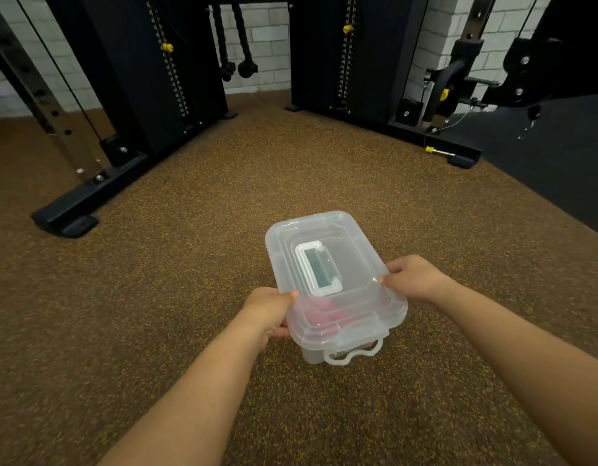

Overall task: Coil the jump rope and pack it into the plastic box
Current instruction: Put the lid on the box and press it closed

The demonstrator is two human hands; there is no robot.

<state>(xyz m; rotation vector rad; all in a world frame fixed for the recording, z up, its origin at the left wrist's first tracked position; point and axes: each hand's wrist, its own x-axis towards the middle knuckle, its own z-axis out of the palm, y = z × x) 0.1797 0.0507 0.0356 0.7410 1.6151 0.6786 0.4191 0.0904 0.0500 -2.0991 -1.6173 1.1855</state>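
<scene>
The box (338, 287) sits low in the centre of the view, over the speckled brown floor (156, 297), with its lid (351, 264) closed and a folded handle (319, 267) recessed in the lid top. The left hand (269, 311) grips the box edge at 9 o'clock, thumb over the lid rim, fingers curled beneath. The right hand (413, 277) grips the edge at 3 o'clock in the same manner. A latch (356, 351) hangs at the near end, at 6 o'clock. The rope (324, 314) is inside the box — only a blurred pink shape shows through the translucent plastic. A black gym frame (133, 95) stands at 11 o'clock and another (358, 62) at 1 o'clock, well apart from the box.
</scene>
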